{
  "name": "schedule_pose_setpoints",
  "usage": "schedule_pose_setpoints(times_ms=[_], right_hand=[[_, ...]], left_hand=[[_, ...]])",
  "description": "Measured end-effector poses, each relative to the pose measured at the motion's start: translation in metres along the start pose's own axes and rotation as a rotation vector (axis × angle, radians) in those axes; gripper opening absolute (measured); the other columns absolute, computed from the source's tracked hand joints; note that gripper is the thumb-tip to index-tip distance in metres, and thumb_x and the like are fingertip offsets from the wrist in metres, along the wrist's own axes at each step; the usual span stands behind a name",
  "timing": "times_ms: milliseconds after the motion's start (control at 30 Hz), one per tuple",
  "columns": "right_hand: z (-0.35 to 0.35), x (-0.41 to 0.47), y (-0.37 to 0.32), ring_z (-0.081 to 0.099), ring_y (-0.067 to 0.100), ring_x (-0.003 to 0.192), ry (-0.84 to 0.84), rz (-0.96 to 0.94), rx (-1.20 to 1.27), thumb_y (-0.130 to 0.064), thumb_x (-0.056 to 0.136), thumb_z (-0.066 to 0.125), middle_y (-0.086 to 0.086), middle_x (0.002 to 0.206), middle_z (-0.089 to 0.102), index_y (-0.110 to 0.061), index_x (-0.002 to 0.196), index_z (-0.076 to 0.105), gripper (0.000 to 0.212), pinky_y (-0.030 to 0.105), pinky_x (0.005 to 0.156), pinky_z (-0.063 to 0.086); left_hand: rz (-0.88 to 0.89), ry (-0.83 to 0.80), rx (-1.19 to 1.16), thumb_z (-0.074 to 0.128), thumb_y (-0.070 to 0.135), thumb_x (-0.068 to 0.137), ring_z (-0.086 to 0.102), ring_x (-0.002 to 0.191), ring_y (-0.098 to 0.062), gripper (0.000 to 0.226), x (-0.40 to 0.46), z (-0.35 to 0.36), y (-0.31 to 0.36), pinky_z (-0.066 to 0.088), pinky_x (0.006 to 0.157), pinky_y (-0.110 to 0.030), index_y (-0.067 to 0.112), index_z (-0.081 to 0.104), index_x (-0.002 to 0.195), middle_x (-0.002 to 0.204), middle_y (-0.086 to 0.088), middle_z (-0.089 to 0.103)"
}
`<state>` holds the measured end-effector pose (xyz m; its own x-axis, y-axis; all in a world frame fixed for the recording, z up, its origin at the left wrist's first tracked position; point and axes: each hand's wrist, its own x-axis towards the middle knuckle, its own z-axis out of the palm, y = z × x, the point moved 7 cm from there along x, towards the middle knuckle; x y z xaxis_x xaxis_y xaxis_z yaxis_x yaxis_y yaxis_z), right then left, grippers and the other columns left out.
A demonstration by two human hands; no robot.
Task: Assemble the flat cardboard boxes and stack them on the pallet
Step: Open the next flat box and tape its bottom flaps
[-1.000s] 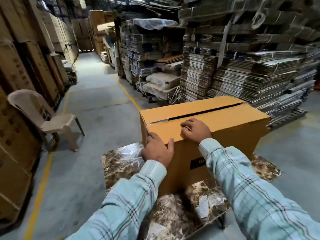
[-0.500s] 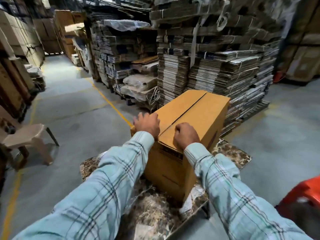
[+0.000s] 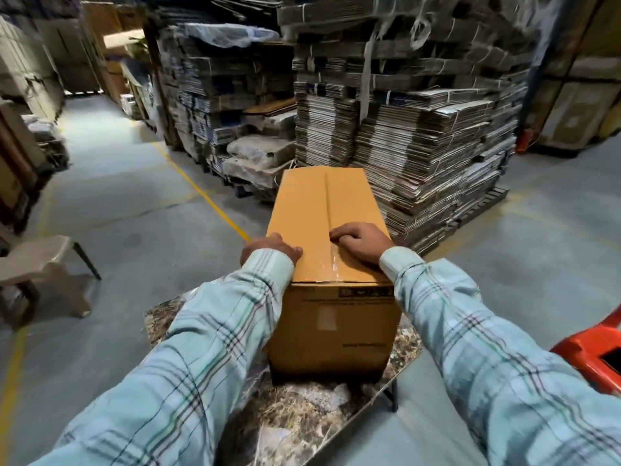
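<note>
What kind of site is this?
Likely a packaging warehouse: strapped stacks of flattened cartons on pallets, a concrete floor with yellow lane lines, and tall cartons along the aisles.

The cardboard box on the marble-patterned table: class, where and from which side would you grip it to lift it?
Probably grip the cardboard box by its two long side walls, low down, one of the hands from each side. It stands upright and closed, its smooth top offers no handle, and the end facing the person is narrow enough to straddle.
</note>
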<state>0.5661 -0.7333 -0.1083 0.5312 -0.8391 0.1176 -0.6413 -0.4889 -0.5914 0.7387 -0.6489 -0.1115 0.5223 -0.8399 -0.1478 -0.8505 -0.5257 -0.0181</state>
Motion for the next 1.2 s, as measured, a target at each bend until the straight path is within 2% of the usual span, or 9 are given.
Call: schedule_pose_setpoints(times_ms=[100, 200, 300, 600, 667, 733, 867, 1033, 1200], right_hand=[[0.004, 0.002, -0.006, 0.055, 0.018, 0.117, -0.08, 0.053, 0.114, -0.018, 0.092, 0.052, 0.002, 0.126, 0.064, -0.009, 0.11, 0.072, 0.028, 0.028, 0.102, 0.038], [0.013, -0.002, -0.017, 0.057, 0.022, 0.114, 0.001, 0.012, 0.031, -0.013, 0.088, 0.055, 0.006, 0.123, 0.065, -0.005, 0.106, 0.072, 0.025, 0.032, 0.1, 0.042], [0.013, -0.01, -0.019, 0.058, 0.02, 0.111, 0.081, -0.033, -0.013, -0.015, 0.087, 0.061, 0.004, 0.122, 0.065, -0.006, 0.105, 0.073, 0.023, 0.029, 0.098, 0.042], [0.006, -0.015, -0.011, 0.063, 0.018, 0.091, 0.166, -0.046, 0.141, -0.016, 0.085, 0.068, 0.006, 0.098, 0.07, -0.005, 0.077, 0.071, 0.013, 0.033, 0.085, 0.049], [0.006, -0.018, -0.014, 0.061, 0.016, 0.088, 0.173, -0.089, 0.234, -0.015, 0.085, 0.069, 0.007, 0.097, 0.068, -0.009, 0.08, 0.068, 0.008, 0.025, 0.079, 0.048], [0.004, -0.026, -0.016, 0.059, 0.014, 0.088, 0.154, -0.138, 0.306, -0.015, 0.084, 0.071, 0.008, 0.098, 0.067, -0.011, 0.083, 0.068, 0.004, 0.021, 0.078, 0.046], [-0.005, -0.049, -0.02, 0.063, 0.025, 0.095, 0.04, -0.167, 0.415, -0.015, 0.083, 0.073, 0.007, 0.096, 0.068, -0.008, 0.085, 0.07, 0.007, 0.035, 0.086, 0.05], [-0.021, -0.072, -0.023, 0.061, 0.013, 0.078, -0.082, -0.198, 0.475, -0.024, 0.077, 0.075, -0.001, 0.082, 0.066, -0.008, 0.08, 0.071, 0.017, 0.028, 0.071, 0.047], [-0.025, -0.088, -0.024, 0.056, 0.026, 0.074, -0.202, -0.193, 0.588, -0.022, 0.077, 0.078, 0.002, 0.078, 0.062, 0.004, 0.081, 0.068, 0.028, 0.039, 0.068, 0.045]], left_hand=[[-0.051, 0.099, -0.025, 0.036, 0.062, 0.092, 0.044, 0.124, -0.035, 0.063, -0.011, -0.004, 0.002, 0.04, 0.094, -0.047, 0.016, 0.044, 0.134, 0.137, -0.013, 0.042], [0.123, 0.232, -0.205, 0.029, 0.047, 0.099, 0.034, 0.128, -0.035, 0.045, -0.01, 0.013, 0.009, 0.032, 0.1, -0.05, 0.026, 0.041, 0.137, 0.141, -0.014, 0.035], [0.157, 0.294, -0.32, 0.028, 0.042, 0.1, 0.033, 0.129, -0.035, 0.042, -0.01, 0.017, 0.006, 0.031, 0.102, -0.05, 0.032, 0.04, 0.139, 0.141, -0.013, 0.036], [0.128, 0.305, -0.351, 0.029, 0.04, 0.099, 0.035, 0.127, -0.034, 0.042, -0.013, 0.014, 0.009, 0.034, 0.101, -0.05, 0.033, 0.043, 0.138, 0.139, -0.012, 0.039], [0.124, 0.305, -0.36, 0.03, 0.041, 0.099, 0.035, 0.127, -0.033, 0.042, -0.013, 0.014, 0.007, 0.034, 0.101, -0.049, 0.034, 0.044, 0.138, 0.14, -0.012, 0.039], [0.123, 0.301, -0.367, 0.03, 0.041, 0.099, 0.033, 0.129, -0.033, 0.041, -0.012, 0.014, 0.007, 0.034, 0.101, -0.049, 0.034, 0.044, 0.137, 0.141, -0.011, 0.038], [0.132, 0.3, -0.372, 0.03, 0.041, 0.099, 0.032, 0.13, -0.032, 0.041, -0.011, 0.016, 0.007, 0.034, 0.1, -0.049, 0.034, 0.044, 0.136, 0.141, -0.01, 0.038], [0.131, 0.298, -0.365, 0.029, 0.042, 0.099, 0.033, 0.129, -0.033, 0.042, -0.012, 0.016, 0.008, 0.035, 0.1, -0.05, 0.034, 0.043, 0.138, 0.14, -0.011, 0.039], [0.131, 0.289, -0.371, 0.028, 0.042, 0.1, 0.032, 0.13, -0.033, 0.042, -0.015, 0.014, 0.007, 0.034, 0.101, -0.05, 0.033, 0.042, 0.139, 0.141, -0.01, 0.038]])
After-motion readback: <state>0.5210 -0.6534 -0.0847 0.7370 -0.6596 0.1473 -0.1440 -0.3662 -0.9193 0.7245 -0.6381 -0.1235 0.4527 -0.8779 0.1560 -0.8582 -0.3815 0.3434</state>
